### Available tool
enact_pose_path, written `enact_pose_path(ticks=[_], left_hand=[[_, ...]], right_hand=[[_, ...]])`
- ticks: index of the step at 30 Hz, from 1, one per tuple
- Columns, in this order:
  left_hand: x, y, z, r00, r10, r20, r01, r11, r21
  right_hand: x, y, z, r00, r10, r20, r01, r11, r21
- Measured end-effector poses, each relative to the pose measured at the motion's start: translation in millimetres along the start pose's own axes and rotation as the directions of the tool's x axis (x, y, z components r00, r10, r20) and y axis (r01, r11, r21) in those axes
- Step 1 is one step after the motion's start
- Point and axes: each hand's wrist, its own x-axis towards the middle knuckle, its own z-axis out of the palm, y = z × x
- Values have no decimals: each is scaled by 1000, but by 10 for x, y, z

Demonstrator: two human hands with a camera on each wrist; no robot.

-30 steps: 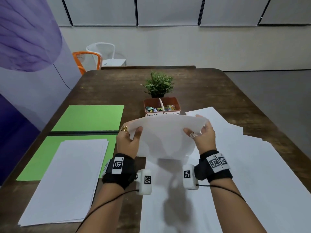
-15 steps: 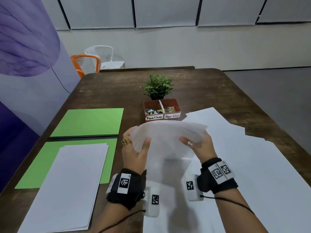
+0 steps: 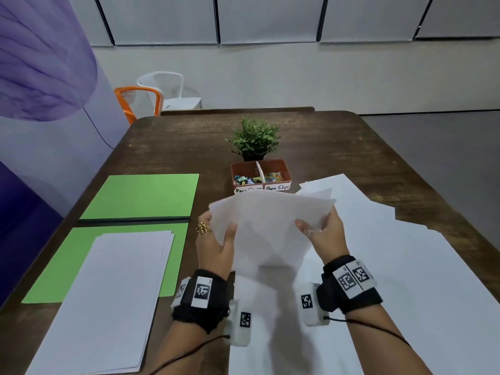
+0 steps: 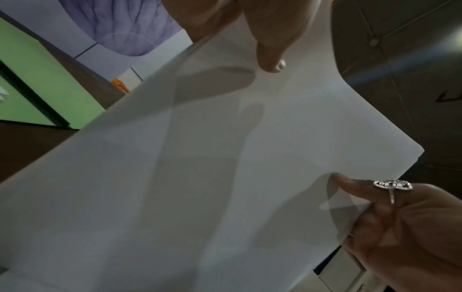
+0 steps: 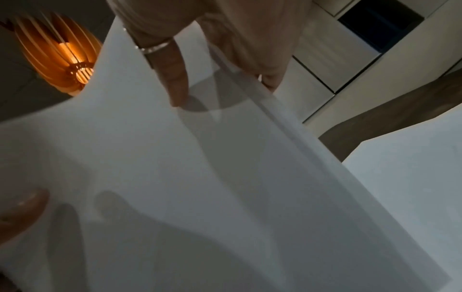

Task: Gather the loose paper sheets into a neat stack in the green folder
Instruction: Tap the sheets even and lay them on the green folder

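A few white sheets (image 3: 270,226) are held up on edge over the table's middle. My left hand (image 3: 216,239) grips their left side, thumb in front. My right hand (image 3: 322,231) pinches their right side. The left wrist view shows the held sheets (image 4: 212,158) under my left hand (image 4: 250,29); the right wrist view shows the same sheets (image 5: 200,177) pinched by my right hand (image 5: 212,49). The open green folder (image 3: 140,196) lies at the left, with a stack of paper (image 3: 113,299) on its near half. More loose sheets (image 3: 405,266) lie spread at the right.
A small potted plant (image 3: 255,139) and a red-brown box of paper clamps and clips (image 3: 261,175) stand behind the held sheets. The wooden table (image 3: 324,147) runs back to an orange chair (image 3: 135,98) and a white chair (image 3: 167,87). A purple wall is at the left.
Both hands have come a little nearer to me with the sheets, and the bundle has tilted, its left side lower than before. The grip of both hands is unchanged.
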Motion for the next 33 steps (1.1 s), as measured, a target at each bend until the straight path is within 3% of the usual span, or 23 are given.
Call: enact_pose_path(ticks=[2, 8, 11, 16, 18, 24, 30, 33], left_hand=[[13, -60, 42, 999, -34, 29, 33, 999, 39], [104, 269, 105, 999, 43, -20, -44, 997, -62], [99, 208, 61, 994, 100, 44, -97, 993, -68], [76, -212, 75, 988, -49, 145, 35, 994, 99], [69, -193, 102, 989, -45, 138, 29, 993, 113], [71, -41, 104, 996, 51, 69, -55, 996, 63], [-178, -536, 168, 985, -142, 97, 131, 986, 105], [-250, -529, 193, 987, -140, 74, 130, 983, 127]], right_hand=[[-9, 39, 57, 999, 34, 1, -34, 999, -15], [19, -149, 138, 998, -54, -22, 55, 997, 61], [28, -75, 83, 998, -60, -25, 61, 997, 50], [-16, 194, 95, 999, 41, 24, -40, 998, -42], [2, 229, 135, 997, 80, 23, -79, 996, -43], [37, 75, 143, 1000, -10, 9, 10, 1000, -23], [-187, 467, 161, 982, 178, 68, -165, 972, -165], [-243, 529, 142, 982, 185, 36, -173, 962, -211]])
